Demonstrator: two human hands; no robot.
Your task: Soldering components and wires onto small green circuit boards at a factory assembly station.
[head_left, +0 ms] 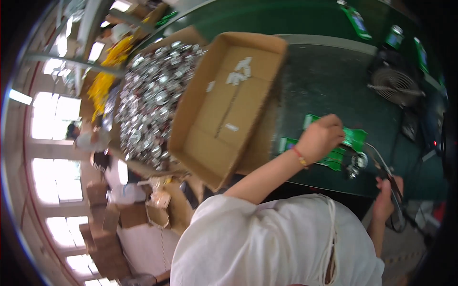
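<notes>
My left hand (320, 139), a red band at its wrist, is over the green strip-like pieces on the dark work surface. Its fingers are curled and pinched together; what lies between them is too small to tell. One green piece (354, 139) shows just right of the fingers, and another green piece (332, 159) lies below the hand. Beside them is a small cluster of shiny metal parts (357, 163). At the right, my right hand (385, 198) is closed around a dark-handled tool (395, 188) with a thin metal rod; its exact kind is unclear.
A shallow cardboard box (210, 112) with a few white slips stands left of the work surface. Beyond it is a heap of shiny silvery parts (157, 97). A black fan with a round grille (396, 85) and more green pieces (355, 21) are at the far right.
</notes>
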